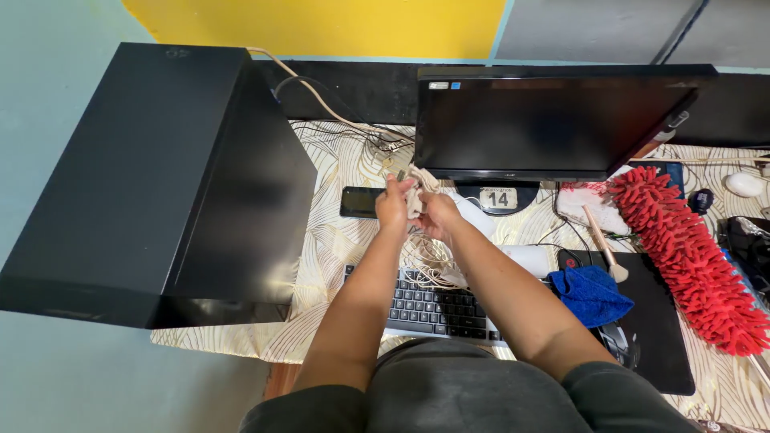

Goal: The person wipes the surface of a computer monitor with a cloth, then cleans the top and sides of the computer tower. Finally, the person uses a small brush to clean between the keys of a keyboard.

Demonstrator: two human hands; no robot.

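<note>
Nearest to the camera, two bare forearms are stretched forward over a black keyboard with white letters (437, 309). The left hand (393, 204) and the right hand (439, 215) are held close together in front of the lower left corner of a dark flat monitor (553, 124). A small pale crumpled cloth (417, 192) is gripped between both hands, with the fingers closed around it. Below the hands, a loose bundle of thin white cable (429, 261) is seen hanging down onto the keyboard. A black phone (358, 202) is placed just left of the hands on the patterned cream tablecloth (325, 248). A large black computer case (152, 184) stands at the left. A folded blue cloth (592, 293) and a red fluffy duster (694, 256) are laid at the right.
</note>
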